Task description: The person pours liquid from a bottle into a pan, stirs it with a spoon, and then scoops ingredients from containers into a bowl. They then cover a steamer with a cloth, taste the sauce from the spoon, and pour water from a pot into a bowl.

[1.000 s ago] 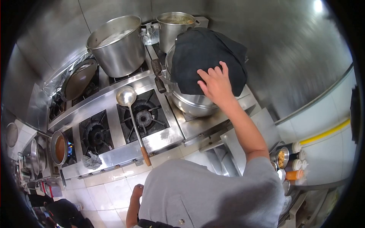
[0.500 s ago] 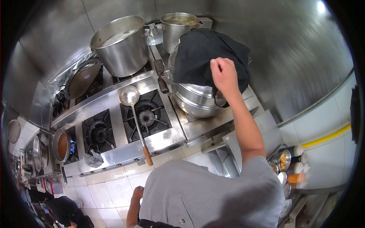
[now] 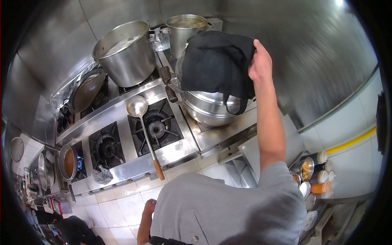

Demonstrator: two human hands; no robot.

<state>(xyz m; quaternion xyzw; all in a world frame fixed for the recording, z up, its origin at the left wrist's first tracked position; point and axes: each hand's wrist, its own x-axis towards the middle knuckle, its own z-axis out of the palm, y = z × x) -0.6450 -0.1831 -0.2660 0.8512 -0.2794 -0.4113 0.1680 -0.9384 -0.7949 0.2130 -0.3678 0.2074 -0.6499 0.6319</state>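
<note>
A black cloth (image 3: 216, 61) with a loose strap is draped over the top of a steel steamer pot (image 3: 210, 118) at the right end of the range. My right hand (image 3: 261, 62) is closed on the cloth's right edge, with the fingers partly hidden behind the fabric. My left hand (image 3: 150, 205) hangs low beside my grey shirt, away from the range. The shirt covers part of it, and its fingers do not show clearly.
A long ladle (image 3: 139, 107) lies across the burner grates. Two tall pots, a large stockpot (image 3: 126, 61) and a smaller pot (image 3: 188, 36), stand behind. A brown-filled pan (image 3: 68, 161) sits by a blue flame. Squeeze bottles (image 3: 320, 188) stand right. Another person (image 3: 73, 230) is lower left.
My right hand has moved from above the cloth's middle to its right edge. The cloth has shifted slightly left and its folds lie differently. My left hand stays low at my side.
</note>
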